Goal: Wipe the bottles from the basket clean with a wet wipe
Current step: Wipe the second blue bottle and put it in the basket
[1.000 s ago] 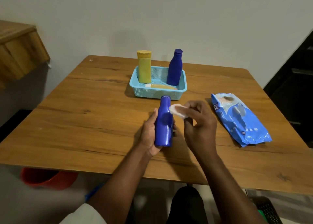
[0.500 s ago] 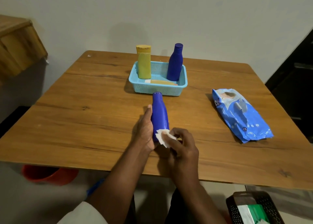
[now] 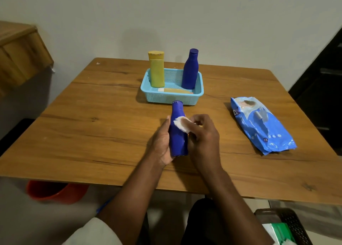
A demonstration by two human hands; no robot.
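Blue bottle (image 3: 178, 131), cradled over the table (image 3: 103, 130) in the left hand (image 3: 162, 143) grip just short of the basket (image 3: 172, 96): rotate steadily while pressing the wet wipe (image 3: 182, 124), pinched in the right hand (image 3: 201, 135), along neck, shoulder and base.

2 bottles (image 3: 190, 69) stand in the basket (image 3: 172, 97) behind the held bottle (image 3: 178, 131); the wipes pack (image 3: 261, 124) lies right.
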